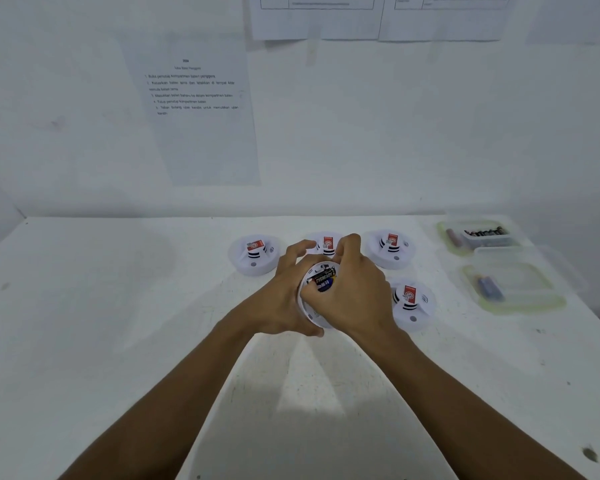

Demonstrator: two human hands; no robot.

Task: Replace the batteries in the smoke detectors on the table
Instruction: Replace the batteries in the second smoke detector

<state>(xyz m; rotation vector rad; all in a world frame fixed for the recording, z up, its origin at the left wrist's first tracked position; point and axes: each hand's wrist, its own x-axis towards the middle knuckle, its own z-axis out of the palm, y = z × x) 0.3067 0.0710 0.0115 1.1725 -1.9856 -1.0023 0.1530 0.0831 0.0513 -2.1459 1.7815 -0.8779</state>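
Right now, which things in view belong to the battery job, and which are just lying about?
Job: held detector, its batteries, left hand, right hand, four waiting detectors, far battery tub, near battery tub.
Lying about: printed wall sheet, upper wall papers.

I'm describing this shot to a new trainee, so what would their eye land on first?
Dead centre, the left hand and right hand grip an opened smoke detector, its black Eveready battery showing between them. Behind and to the right, four more detectors with red stickers sit on the white table, and two clear tubs holding batteries stand at the far right.
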